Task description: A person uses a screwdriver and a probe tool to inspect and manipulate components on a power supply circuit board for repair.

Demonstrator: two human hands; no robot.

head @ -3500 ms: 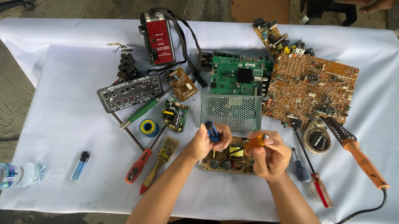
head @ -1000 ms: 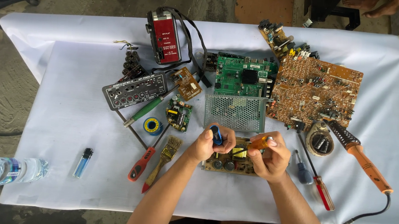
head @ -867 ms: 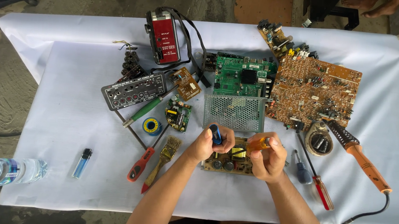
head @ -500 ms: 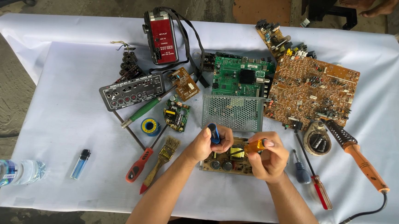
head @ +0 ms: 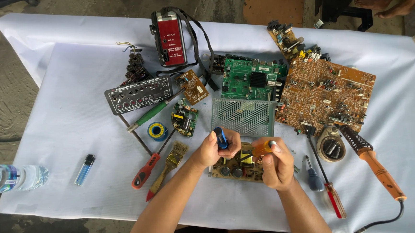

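Note:
My left hand grips a small tool with a blue and black handle, held upright over a small brown circuit board with round capacitors. My right hand is closed around an orange-handled tool that points down and left at the same board. Both hands rest on or just above the board, which lies near the front of the white-covered table. The tool tips are hidden by my fingers.
Behind the board sit a perforated metal cover, a green circuit board and a big brown circuit board. A soldering iron and screwdrivers lie right. Left: brush, red screwdriver, solder coil, lighter, water bottle, red radio.
My hands stay over the small board with only slight shifts of the two tools; the view has wobbled a little.

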